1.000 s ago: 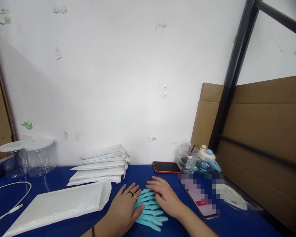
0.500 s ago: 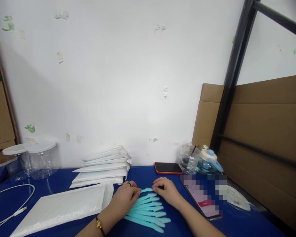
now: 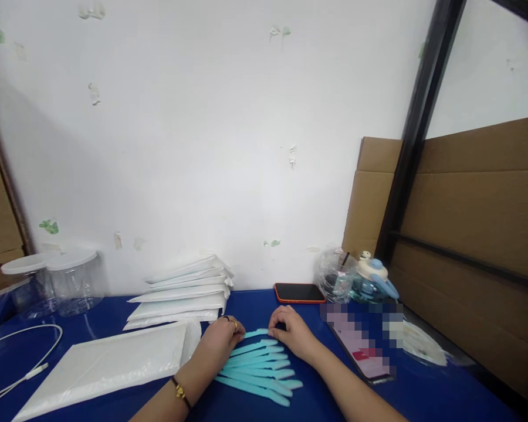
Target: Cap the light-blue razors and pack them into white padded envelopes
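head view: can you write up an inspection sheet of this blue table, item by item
Surface: blue tabletop, glossy
Work items: slim turquoise sticks, fanned out, ends uneven
Clutter: stacked white mailers, single mailer in front, orange-edged phone, pink-screened device (partly pixelated), clear jars with white lids
Hands: left hand and right hand at opposite ends of the farthest stick, fingers curled; grip tightness unclear
Cables: white cable at left, connector on the tabletop, rest running out of frame
Surroundings: white wall with scuffed patches, cardboard beside a black frame
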### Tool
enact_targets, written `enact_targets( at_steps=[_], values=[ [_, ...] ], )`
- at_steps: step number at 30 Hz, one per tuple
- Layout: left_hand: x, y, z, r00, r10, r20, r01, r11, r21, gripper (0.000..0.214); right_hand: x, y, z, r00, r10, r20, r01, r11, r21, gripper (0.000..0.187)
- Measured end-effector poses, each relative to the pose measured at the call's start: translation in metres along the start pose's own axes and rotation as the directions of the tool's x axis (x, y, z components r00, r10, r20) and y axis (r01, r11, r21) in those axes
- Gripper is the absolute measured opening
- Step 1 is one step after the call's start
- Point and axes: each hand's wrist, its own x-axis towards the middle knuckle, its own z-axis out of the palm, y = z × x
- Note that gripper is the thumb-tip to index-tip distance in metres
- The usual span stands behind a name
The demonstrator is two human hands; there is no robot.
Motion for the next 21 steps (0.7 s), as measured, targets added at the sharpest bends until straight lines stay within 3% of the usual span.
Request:
enact_targets(
  at_steps=[7, 12, 17, 21],
  values=[
    [-0.004, -0.006, -0.005, 1.000, -0.008, -0.029, 0.008, 1.000, -0.020, 0.020, -0.004, 0.025, -0.014, 0.999, -0.008, -0.041, 0.012, 0.997, 0.080, 0.005],
    [-0.009, -0.001, -0.012, 0.997, -0.005, -0.078, 0.003, 0.999, -0.036, 0.018, -0.010, 0.012, -0.024, 0.996, -0.059, -0.067, 0.065, 0.994, 0.090, 0.006],
    [-0.012, 0.002, -0.012, 0.997, -0.006, 0.071, 0.012, 0.996, -0.089, 0.015, -0.016, -0.008, -0.024, 0.997, -0.038, 0.067, 0.042, 0.997, -0.059, 0.004],
    [-0.010, 0.003, -0.011, 0.994, -0.024, 0.104, 0.032, 0.996, -0.077, 0.015, -0.015, -0.013, -0.019, 0.996, -0.011, 0.085, 0.021, 0.994, -0.112, 0.007]
  ],
)
